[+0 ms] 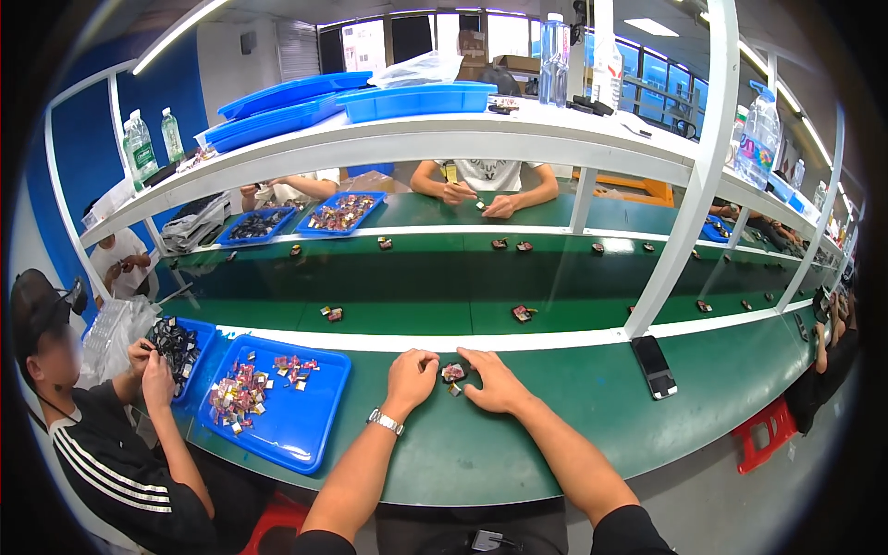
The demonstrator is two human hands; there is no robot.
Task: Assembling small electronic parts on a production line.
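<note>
Between my two hands, a small pink-and-silver piece [453, 372] with dark edges lies on the green worktop [444, 462]. Just below it is a smaller pale, yellowish bit [454, 389]; I cannot tell whether they are joined. To its left, my left hand [413, 377] is closed, fingers curled in, and whatever it may hold is hidden. My right hand [495, 381] rests on the other side with index finger and thumb apart, around the piece's right edge. Left of my forearm stands a blue tray [319, 416] with many similar pink, white and yellow pieces.
A phone [654, 367] lies to the right. Beyond a white rail [481, 341], the green belt [407, 313] carries scattered pieces. A white post [689, 185] and shelf stand ahead. At left, a co-worker [111, 444] handles parts by another blue tray [199, 365]; others sit opposite.
</note>
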